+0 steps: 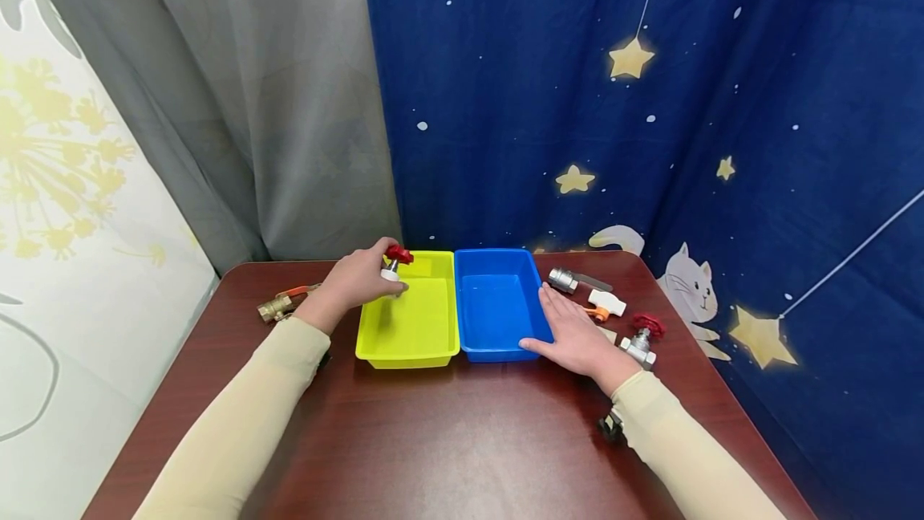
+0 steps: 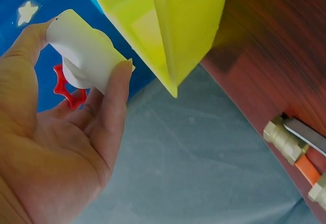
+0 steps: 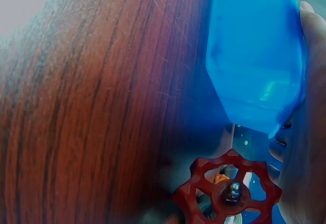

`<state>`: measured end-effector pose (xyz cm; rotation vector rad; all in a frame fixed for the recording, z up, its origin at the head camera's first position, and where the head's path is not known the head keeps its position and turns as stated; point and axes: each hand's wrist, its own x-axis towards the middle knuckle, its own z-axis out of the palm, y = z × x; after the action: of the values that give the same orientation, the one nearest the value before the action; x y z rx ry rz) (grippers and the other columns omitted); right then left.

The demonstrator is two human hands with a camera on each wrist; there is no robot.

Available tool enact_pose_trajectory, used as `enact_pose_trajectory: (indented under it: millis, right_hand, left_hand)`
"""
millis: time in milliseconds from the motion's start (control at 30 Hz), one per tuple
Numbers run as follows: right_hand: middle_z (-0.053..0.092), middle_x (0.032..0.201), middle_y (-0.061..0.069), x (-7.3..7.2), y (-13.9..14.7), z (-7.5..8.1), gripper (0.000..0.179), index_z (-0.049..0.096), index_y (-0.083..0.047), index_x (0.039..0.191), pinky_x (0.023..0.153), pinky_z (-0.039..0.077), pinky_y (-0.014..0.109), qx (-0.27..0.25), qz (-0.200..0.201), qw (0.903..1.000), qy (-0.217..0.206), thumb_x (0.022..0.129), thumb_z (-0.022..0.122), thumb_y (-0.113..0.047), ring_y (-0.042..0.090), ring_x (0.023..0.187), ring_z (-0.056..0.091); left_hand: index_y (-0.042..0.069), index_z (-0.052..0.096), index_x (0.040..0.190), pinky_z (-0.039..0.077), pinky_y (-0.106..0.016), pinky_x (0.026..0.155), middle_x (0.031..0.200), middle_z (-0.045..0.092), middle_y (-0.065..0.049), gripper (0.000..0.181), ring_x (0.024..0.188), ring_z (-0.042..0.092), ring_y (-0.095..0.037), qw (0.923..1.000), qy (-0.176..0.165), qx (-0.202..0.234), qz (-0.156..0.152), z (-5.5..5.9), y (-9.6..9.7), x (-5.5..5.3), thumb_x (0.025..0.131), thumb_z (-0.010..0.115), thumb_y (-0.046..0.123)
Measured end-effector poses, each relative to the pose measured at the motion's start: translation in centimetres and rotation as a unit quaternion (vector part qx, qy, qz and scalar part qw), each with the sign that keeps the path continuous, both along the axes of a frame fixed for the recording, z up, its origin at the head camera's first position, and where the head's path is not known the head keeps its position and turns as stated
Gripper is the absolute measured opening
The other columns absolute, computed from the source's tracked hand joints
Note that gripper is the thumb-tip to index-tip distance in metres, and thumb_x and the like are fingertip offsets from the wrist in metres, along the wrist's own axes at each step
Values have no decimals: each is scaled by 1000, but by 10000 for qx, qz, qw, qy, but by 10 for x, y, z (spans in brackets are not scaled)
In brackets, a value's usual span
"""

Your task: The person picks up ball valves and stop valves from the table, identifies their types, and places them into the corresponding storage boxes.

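Pale sleeves point(image 1: 231, 416) are reaching over a red-brown table point(image 1: 455, 440), hands apart.
Head: the left hand point(image 1: 357, 278) is pinching a white, red-handled valve point(image 1: 391, 273) over the yellow tray point(image 1: 419, 323); the right hand point(image 1: 577, 339), spread flat, is touching the blue tray's point(image 1: 498, 303) right rim; grey point(image 1: 289, 103) and starry blue curtains point(image 1: 520, 62) are hanging behind. Left wrist: that hand is gripping the valve's white body. Right wrist: a red handwheel point(image 3: 223, 197) is standing near the blue tray.

Smooth white plastic valve point(image 2: 84, 48), glossy wood-grain table point(image 1: 447, 444)
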<state>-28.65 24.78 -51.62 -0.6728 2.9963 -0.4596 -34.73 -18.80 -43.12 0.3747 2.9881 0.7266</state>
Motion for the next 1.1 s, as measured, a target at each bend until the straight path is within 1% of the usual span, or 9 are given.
enact_pose_trajectory:
  millis: [167, 367, 633, 733, 867, 1000, 1100]
  right_hand:
    - [12, 185, 15, 0, 0, -1, 120, 14, -3, 177, 132, 20, 66, 31, -1, 10000, 4, 99, 49, -87, 41, 169, 17]
    - [13, 185, 15, 1, 0, 0, 120, 16, -2, 176, 132, 20, 66, -12, 28, 10000, 25, 99, 50, -87, 41, 169, 17]
    - [14, 184, 16, 3, -1, 2, 118, 16, -1, 176, 132, 20, 66, -35, 17, 10000, 12, 100, 51, -85, 41, 169, 16]
    - [14, 184, 16, 2, -1, 2, 119, 16, -2, 176, 132, 20, 66, -18, 22, 10000, 14, 100, 50, -86, 40, 169, 16]
    - [14, 184, 17, 1, -1, 1, 118, 16, -2, 176, 132, 20, 66, 10, 37, 10000, 64, 100, 50, -86, 41, 168, 17]
    - [14, 184, 16, 1, -1, 1, 119, 16, -2, 176, 132, 20, 66, 2, 42, 10000, 64, 100, 50, -86, 41, 169, 17]
    - [14, 184, 17, 1, 0, 0, 119, 15, -2, 176, 132, 20, 66, -2, 35, 10000, 61, 99, 49, -87, 42, 168, 17]
  left_hand:
    - [14, 45, 161, 61, -51, 93, 132, 71, -17, 89, 102, 67, -34, 9999, -100, 67, 104, -1, 12, -5, 92, 91, 44]
    - [14, 43, 163, 61, -51, 95, 136, 70, -17, 90, 104, 67, -34, 9998, -177, 37, 60, -2, 25, -11, 93, 90, 45]
    - [13, 42, 163, 61, -51, 95, 137, 70, -16, 91, 104, 67, -33, 9998, -148, 17, 112, -3, 42, -18, 93, 89, 46]
    - [13, 42, 163, 61, -51, 96, 138, 70, -16, 90, 105, 67, -34, 9998, -129, 28, 138, -4, 48, -19, 93, 89, 46]
    - [12, 42, 163, 61, -54, 98, 140, 69, -18, 91, 108, 68, -35, 9997, -127, 62, 201, -4, 53, -21, 93, 88, 47]
    - [13, 40, 164, 61, -54, 99, 142, 69, -18, 92, 109, 68, -36, 9993, -169, 38, 327, -7, 57, -23, 94, 87, 48]
    - [13, 40, 165, 62, -54, 98, 142, 69, -19, 92, 108, 68, -35, 9990, -194, 45, 396, -11, 60, -23, 94, 88, 46]
